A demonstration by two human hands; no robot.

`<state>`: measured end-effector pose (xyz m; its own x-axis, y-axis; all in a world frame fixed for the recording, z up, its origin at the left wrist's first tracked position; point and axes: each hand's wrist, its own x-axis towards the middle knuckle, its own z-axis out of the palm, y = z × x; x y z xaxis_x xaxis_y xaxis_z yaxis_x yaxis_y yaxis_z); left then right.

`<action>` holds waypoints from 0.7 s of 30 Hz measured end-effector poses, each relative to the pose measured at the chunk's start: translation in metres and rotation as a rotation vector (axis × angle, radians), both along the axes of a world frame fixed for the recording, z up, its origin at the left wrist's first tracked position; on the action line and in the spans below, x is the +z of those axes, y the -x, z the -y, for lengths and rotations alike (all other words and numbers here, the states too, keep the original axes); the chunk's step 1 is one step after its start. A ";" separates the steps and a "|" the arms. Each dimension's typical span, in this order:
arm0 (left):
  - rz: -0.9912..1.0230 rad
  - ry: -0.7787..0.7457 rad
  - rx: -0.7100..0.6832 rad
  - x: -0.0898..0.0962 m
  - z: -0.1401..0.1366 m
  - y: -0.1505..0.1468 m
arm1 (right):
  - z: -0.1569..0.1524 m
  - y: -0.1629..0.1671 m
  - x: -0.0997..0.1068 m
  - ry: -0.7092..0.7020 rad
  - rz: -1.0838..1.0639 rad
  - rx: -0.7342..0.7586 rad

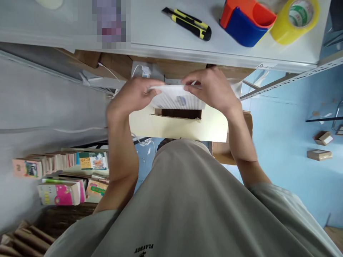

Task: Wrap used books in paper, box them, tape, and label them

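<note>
Where blue floor (278, 139) flanks the tabletop (147, 30), a packet (175, 97) (plastic, perhaps) is held.

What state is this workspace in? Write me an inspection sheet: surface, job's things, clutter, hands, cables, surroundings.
Surface: pale tabletop, along the picture's top.
Job's things: white packet by the far edge of the opening in a cream panel; contact unclear.
Clutter: utility knife, orange-and-blue holder, yellow tape roll, all on the tabletop.
Hands: left hand and right hand grip the packet's upper edge.
Cables: white cable at left; white plug beyond the packet.
Surroundings: books at left; small cartons at right.
</note>
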<state>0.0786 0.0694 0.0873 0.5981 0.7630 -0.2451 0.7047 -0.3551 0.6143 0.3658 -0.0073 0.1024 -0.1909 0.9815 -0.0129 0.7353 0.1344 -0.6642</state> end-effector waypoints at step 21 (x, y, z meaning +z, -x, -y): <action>0.171 0.128 -0.129 -0.034 -0.015 -0.003 | 0.025 0.030 0.018 0.002 0.301 -0.189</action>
